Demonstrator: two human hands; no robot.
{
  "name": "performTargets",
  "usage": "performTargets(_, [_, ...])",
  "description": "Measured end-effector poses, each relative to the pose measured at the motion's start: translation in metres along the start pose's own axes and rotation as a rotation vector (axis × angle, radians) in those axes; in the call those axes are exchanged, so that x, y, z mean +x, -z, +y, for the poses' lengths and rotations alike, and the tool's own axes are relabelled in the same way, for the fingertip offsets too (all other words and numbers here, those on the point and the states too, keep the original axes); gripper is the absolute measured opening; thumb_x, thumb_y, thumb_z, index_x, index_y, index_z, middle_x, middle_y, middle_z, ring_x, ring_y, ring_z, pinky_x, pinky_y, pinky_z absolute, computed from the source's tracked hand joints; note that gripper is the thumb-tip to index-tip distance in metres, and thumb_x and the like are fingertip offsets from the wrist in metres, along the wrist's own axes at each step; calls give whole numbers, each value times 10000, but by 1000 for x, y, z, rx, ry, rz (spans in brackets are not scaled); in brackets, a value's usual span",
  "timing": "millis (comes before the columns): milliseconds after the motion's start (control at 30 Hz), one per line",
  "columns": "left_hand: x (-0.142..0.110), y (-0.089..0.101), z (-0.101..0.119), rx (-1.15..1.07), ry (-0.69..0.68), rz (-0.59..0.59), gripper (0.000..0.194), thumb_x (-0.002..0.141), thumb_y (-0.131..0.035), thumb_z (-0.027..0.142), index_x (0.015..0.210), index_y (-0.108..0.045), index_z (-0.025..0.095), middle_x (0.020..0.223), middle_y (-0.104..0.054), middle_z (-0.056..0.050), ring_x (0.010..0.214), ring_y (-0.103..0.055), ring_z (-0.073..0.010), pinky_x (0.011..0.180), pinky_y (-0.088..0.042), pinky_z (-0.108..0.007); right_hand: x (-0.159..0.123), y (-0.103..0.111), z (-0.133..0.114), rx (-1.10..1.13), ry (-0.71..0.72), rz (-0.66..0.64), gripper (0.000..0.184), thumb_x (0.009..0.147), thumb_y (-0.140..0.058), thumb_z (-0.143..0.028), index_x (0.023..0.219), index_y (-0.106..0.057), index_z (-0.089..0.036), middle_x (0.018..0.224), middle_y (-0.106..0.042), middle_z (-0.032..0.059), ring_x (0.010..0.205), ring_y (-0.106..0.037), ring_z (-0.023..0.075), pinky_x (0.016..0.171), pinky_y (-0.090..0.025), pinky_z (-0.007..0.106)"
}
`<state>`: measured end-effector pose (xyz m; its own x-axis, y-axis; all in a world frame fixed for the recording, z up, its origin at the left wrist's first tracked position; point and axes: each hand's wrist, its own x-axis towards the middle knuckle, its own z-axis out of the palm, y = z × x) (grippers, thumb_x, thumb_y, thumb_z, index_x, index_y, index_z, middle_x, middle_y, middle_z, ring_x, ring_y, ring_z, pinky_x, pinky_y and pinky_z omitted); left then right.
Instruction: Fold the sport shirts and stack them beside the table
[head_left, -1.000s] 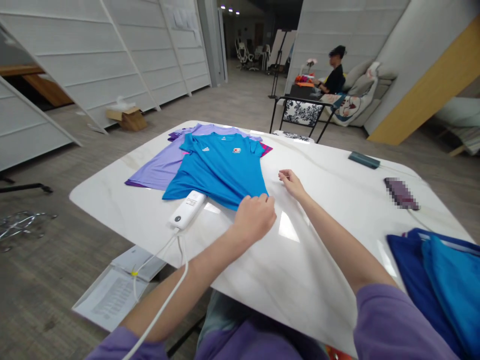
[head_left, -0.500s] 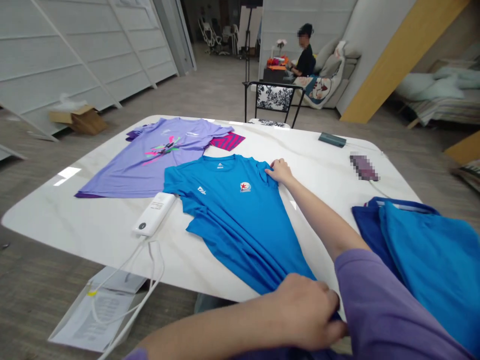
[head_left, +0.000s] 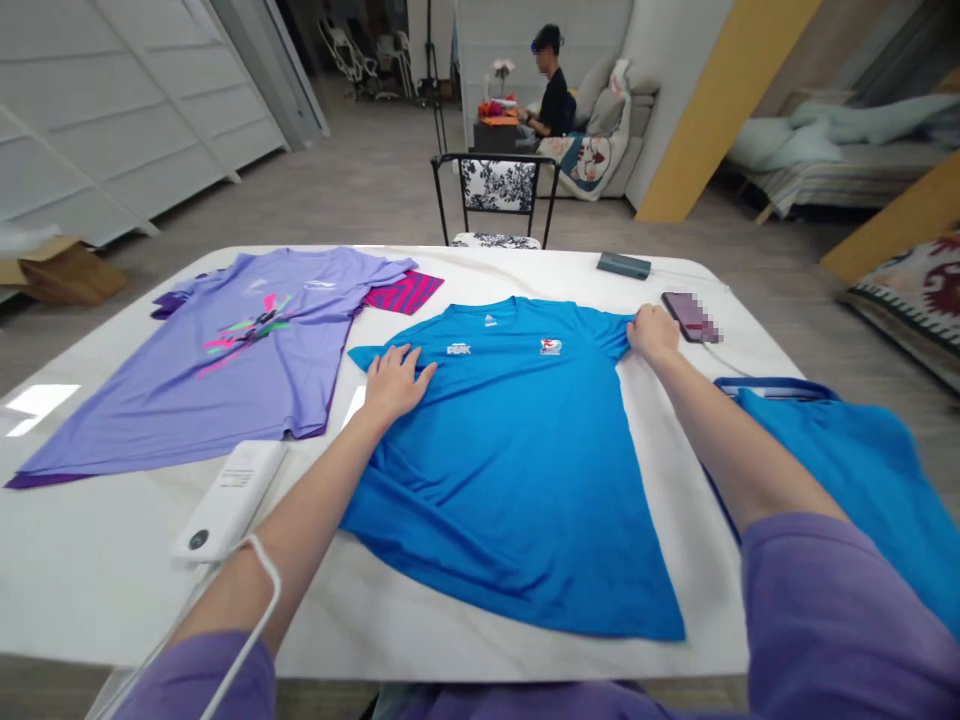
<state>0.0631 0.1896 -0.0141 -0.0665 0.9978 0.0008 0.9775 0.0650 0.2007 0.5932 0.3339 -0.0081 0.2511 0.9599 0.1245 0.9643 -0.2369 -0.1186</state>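
A blue T-shirt [head_left: 517, 470] lies face up across the table, its collar away from me and its hem near the front edge. Flat on its left sleeve area rests my left hand [head_left: 396, 382], fingers spread. My right hand [head_left: 654, 332] pinches the end of the right sleeve, with the fingers closed on the cloth. Some creases run across the shirt's lower left side. To its left a lilac T-shirt [head_left: 292, 385] lies spread out, with darker cloth under it.
A white power bank [head_left: 231, 500] with a cable sits by my left forearm. Folded blue clothes [head_left: 832, 450] lie at the right. A phone [head_left: 686, 318] and a dark box [head_left: 624, 265] lie at the far right. Beyond the table stand a chair [head_left: 496, 190] and a seated person [head_left: 553, 95].
My left hand has gone from the hem up to the left sleeve area. The blue shirt, bunched before, now lies spread wider. My right hand stays at the right sleeve. The view has shifted.
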Motion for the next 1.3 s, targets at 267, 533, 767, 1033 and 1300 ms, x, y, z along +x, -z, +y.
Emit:
performTargets(267, [139,-28,63,-43,-148,-145,898,1154,-254,773,1826,-423,203,1932,-301,-128,1791,-249,-414,1435,-221,-685,-16,-35,-79,274,483,-239,773,1150,-502,-748,1783,-510,-305,1871,-426,83,1730,-353,425,1446,-194,717])
performTargets(533, [203,-34,91,-35,-222,-112,964,1149,-216,806,1865,-316,167,1965,-178,-120,1825,-129,-404,1469,-116,-643,32,-43,-62,232,419,-247,938,1074,-576,-854,1834,-439,-322,1934,-273,60,1807,-118,478,1394,-5,863])
performTargets(767, [96,-14,85,-51,-243,74,884,1184,-247,675,1858,-290,104,1958,-203,-140,1842,-108,-337,1493,-97,-571,-41,-7,-90,217,470,-15,804,1184,-440,-674,1840,-412,-212,1909,-327,119,1810,-219,363,1459,65,721])
performTargets(1033, [-123,-22,7,-12,-241,-8,868,1174,-291,653,1856,-300,116,1949,-243,-149,1838,-150,-354,1487,-209,-559,-288,29,0,246,461,-110,984,1122,-420,-833,1883,-324,-216,1913,-285,135,1797,-270,394,1498,-62,669])
performTargets(1300, [-248,-36,-10,30,-196,-24,897,1155,-320,672,1861,-294,118,1943,-235,-172,1835,-164,-365,1491,-184,-583,-418,21,77,179,506,-164,989,1102,-464,-819,1910,-243,-293,1934,-172,86,1809,-206,380,1495,-175,664])
